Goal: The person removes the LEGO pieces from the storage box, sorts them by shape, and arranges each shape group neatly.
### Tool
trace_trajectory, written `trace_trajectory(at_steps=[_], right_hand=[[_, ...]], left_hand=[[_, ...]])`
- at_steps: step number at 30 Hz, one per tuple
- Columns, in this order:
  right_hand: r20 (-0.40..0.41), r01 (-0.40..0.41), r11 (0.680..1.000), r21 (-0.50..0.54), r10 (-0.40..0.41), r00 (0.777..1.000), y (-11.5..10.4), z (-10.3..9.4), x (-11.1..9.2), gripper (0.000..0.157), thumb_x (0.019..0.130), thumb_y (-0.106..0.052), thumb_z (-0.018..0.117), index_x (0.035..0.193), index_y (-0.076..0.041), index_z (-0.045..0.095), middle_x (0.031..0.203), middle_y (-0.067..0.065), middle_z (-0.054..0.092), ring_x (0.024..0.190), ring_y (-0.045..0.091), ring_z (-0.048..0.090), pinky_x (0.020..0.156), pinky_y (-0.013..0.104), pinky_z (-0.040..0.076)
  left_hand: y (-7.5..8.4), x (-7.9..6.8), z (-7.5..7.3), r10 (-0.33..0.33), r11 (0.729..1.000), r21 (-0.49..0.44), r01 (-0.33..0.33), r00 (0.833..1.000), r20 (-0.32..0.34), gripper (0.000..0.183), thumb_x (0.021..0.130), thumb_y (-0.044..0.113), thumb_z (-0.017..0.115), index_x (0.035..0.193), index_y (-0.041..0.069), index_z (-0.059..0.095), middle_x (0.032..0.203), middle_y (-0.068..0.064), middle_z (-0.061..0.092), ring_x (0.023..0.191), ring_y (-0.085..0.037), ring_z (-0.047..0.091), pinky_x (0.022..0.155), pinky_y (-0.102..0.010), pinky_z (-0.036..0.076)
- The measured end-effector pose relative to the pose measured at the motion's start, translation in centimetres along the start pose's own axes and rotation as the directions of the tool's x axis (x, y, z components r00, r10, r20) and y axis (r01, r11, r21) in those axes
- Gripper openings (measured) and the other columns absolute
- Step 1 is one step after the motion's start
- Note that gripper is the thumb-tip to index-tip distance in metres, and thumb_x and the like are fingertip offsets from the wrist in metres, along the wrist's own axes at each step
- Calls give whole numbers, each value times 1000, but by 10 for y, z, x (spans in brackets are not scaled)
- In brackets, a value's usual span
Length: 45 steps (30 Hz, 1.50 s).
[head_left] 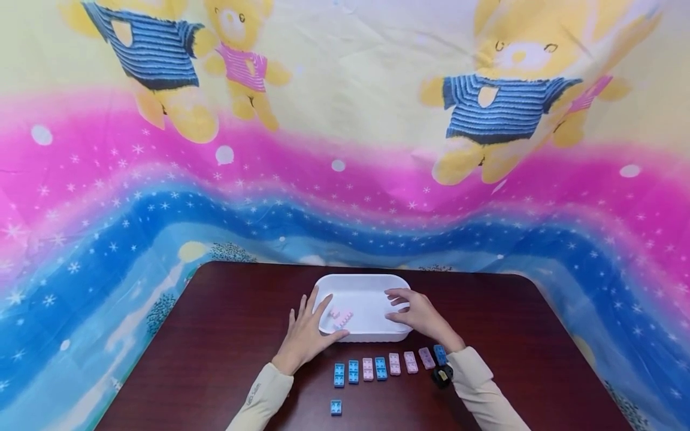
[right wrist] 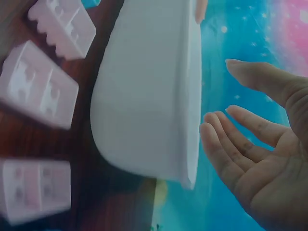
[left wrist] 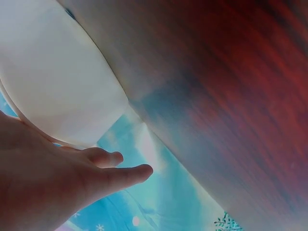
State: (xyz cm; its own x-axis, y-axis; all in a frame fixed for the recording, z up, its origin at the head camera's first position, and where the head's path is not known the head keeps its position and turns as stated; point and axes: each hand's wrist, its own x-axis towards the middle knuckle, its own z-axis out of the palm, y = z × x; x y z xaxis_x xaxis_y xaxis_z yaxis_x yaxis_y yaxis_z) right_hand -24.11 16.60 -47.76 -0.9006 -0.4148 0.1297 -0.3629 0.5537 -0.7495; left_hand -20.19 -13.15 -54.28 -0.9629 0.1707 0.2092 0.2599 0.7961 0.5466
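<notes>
A white plastic tray point(head_left: 362, 279) stands near the far side of the dark table, with a few small pink toy bricks point(head_left: 344, 319) in its left part. My left hand point(head_left: 306, 336) is spread at the tray's left end, its thumb along the near rim. In the left wrist view, straight fingers point(left wrist: 127, 177) show beside the tray's wall. Over the tray's right end is my right hand point(head_left: 423, 313), fingers loosely bent. The right wrist view shows its thumb point(right wrist: 257, 77) apart from the fingers, with nothing between them.
In front of the tray runs a row of blue and pink bricks, from a blue brick point(head_left: 339, 375) at the left to another blue brick point(head_left: 440, 355) by the right cuff. A smaller blue brick point(head_left: 336, 407) lies nearer. A printed bear curtain point(head_left: 345, 179) hangs behind the table point(head_left: 242, 311).
</notes>
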Motion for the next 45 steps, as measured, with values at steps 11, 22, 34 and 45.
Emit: trace_trajectory(at_steps=[11, 22, 34, 45], right_hand=[[36, 48, 998, 42, -50, 998, 1, 30, 26, 52, 90, -4, 83, 135, 13, 63, 124, 33, 67, 111, 45, 68, 90, 48, 60], [76, -11, 999, 37, 8, 997, -4, 52, 45, 52, 89, -6, 84, 134, 9, 65, 125, 29, 68, 112, 45, 68, 89, 50, 59], [81, -74, 995, 71, 68, 994, 2, 74, 63, 47, 88, -8, 85, 130, 6, 69, 122, 21, 72, 111, 38, 70, 92, 48, 58], [95, -32, 998, 57, 27, 995, -5, 94, 80, 37, 94, -8, 77, 126, 10, 69, 122, 24, 71, 107, 36, 71, 89, 42, 60]], left_hand=[[-2, 0, 1, -9, 1000, 10, 9, 1000, 11, 97, 87, 73, 72, 165, 23, 42, 176, -13, 15, 156, -53, 19, 117, -78, 19], [-2, 1, 0, 15, 1000, 9, -16, 1000, 11, 95, 89, 72, 71, 164, 21, 43, 177, -14, 14, 155, -55, 20, 116, -79, 19], [-2, 1, 0, 30, 1000, 4, -30, 1000, -6, 94, 89, 70, 72, 163, 19, 44, 176, -16, 17, 154, -56, 23, 115, -80, 20], [-3, 2, 1, 29, 999, 20, -28, 1000, -4, 94, 90, 72, 70, 164, 21, 43, 176, -14, 15, 155, -55, 21, 114, -80, 21]])
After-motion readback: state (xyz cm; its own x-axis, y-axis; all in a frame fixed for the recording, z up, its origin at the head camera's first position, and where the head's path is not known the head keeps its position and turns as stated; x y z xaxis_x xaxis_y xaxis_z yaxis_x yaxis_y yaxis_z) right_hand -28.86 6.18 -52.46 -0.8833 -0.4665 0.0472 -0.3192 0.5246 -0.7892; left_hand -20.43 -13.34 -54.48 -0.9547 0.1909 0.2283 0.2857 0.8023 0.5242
